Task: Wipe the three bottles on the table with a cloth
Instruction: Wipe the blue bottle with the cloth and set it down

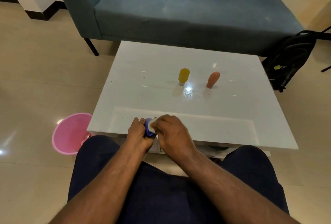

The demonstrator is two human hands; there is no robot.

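A blue bottle (148,130) is held over the near edge of the white table (161,62), gripped by my left hand (137,134). My right hand (172,132) holds a small white cloth (152,125) pressed against the bottle's right side. Most of the bottle is hidden between the two hands. A yellow bottle (183,76) stands cap-down near the table's middle. To its right a pinkish-orange bottle (212,79) also stands cap-down, apart from it.
A pink bin (69,132) stands on the floor left of the table's near corner. A blue sofa (179,9) lies behind the table. A black backpack (288,59) leans at the right. My legs fill the foreground.
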